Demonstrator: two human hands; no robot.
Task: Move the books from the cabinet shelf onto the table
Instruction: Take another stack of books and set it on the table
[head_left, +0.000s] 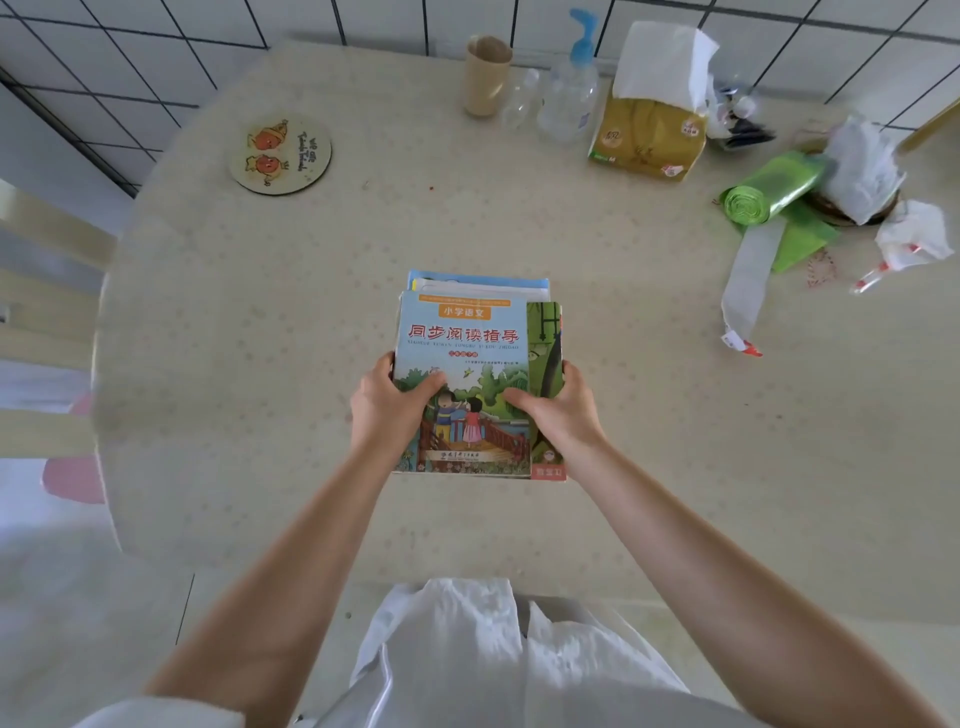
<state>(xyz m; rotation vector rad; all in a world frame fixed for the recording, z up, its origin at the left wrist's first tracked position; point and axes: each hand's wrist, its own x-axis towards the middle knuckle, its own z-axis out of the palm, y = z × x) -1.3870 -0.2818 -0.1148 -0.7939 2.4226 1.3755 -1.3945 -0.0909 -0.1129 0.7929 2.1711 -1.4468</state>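
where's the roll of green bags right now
In the head view the roll of green bags lies at the table's far right, between the tissue pack and crumpled white paper.

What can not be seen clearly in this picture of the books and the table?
- Head view: the colourful stack of books hides its lower covers; their number is unclear.
- The fingers of the left hand and right hand go under the stack, so contact with the beige round table is unclear.
- The cabinet shelf is out of frame.
- Small cover print is unreadable.
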